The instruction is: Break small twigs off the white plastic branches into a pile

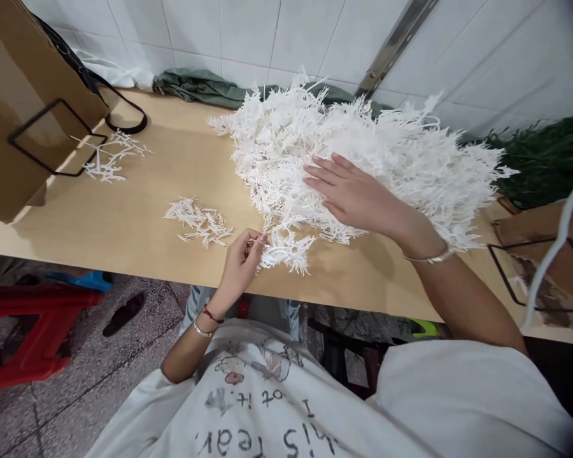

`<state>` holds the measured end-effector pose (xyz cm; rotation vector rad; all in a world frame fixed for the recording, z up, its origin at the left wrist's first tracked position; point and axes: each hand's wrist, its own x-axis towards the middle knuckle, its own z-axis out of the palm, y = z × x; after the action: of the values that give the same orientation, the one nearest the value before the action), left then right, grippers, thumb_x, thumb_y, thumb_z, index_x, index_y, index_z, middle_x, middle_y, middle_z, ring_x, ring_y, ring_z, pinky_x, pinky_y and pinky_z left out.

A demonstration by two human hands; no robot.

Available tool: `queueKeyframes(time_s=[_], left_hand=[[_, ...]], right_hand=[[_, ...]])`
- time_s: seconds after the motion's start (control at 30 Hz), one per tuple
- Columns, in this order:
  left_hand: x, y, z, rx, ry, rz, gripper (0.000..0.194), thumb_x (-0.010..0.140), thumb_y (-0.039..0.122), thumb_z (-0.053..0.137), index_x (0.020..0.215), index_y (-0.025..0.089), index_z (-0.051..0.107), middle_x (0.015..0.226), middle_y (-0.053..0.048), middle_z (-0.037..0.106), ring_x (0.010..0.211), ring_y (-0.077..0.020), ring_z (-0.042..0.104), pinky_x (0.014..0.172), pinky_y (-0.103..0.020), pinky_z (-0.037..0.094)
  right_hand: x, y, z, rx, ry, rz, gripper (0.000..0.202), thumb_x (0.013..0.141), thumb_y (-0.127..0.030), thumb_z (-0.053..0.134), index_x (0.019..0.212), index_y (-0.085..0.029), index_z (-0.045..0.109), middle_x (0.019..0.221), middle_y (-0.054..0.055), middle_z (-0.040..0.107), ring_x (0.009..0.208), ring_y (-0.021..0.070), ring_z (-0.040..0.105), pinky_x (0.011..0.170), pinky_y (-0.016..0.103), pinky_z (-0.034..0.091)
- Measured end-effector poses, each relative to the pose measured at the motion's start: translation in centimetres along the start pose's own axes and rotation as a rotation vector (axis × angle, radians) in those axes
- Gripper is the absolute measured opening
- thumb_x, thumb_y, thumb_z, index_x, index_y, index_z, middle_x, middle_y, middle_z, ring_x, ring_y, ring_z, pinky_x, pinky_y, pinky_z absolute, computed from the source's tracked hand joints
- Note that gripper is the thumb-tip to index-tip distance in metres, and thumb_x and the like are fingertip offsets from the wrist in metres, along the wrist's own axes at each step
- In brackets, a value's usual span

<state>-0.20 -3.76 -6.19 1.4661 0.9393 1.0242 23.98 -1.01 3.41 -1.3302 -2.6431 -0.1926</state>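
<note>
My left hand [242, 259] pinches a white sprig [289, 251], perhaps to steady it. My right hand [346, 193] lies spread on the white pile [277, 143]

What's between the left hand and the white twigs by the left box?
In the head view, a small white clump lies on the table between the left hand and the twigs.
</note>
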Motion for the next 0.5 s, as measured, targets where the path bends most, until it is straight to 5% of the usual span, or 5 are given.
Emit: queueKeyframes(time_s=[0.13, 0.27, 0.5], left_hand=[[-1.1, -0.5, 0.7, -0.098, 0.010, -0.044, 0.029, 0.089, 0.043, 0.046, 0.077, 0.018, 0.052, 0.069, 0.001, 0.047, 0.059, -0.0092, 0.038, 0.054, -0.023, 0.031], [-2.2, 0.0, 0.5, -0.188, -0.003, -0.070, 0.027, 0.090, 0.042, 0.045, 0.079, 0.018, 0.052, 0.074, -0.001, 0.051, 0.071, -0.0118, 0.047, 0.065, -0.023, 0.039], [-3.0, 0.0, -0.9, -0.255, -0.017, -0.028, 0.023, 0.092, 0.035, 0.040, 0.091, 0.019, 0.057, 0.099, -0.006, 0.060, 0.098, -0.0168, 0.054, 0.091, -0.028, 0.040]], right_hand=[[-2.8, -5.7, -1.7, 0.258, 0.113, 0.035, 0.045, 0.088, -0.025, 0.051, 0.132, -0.031, 0.046, 0.137, 0.004, 0.050, 0.129, 0.0283, 0.045, 0.110, 0.061, 0.028], [-4.1, -10.4, 1.0, 0.342, 0.157, 0.044, 0.055, 0.080, -0.040, 0.063, 0.131, -0.025, 0.048, 0.129, 0.010, 0.057, 0.122, 0.0289, 0.050, 0.104, 0.053, 0.041], [-2.9, -11.8, 6.2, 0.447, 0.134, 0.099, 0.060, 0.082, -0.045, 0.059, 0.133, -0.018, 0.044, 0.124, 0.012, 0.059, 0.117, 0.0262, 0.052, 0.103, 0.049, 0.039]])
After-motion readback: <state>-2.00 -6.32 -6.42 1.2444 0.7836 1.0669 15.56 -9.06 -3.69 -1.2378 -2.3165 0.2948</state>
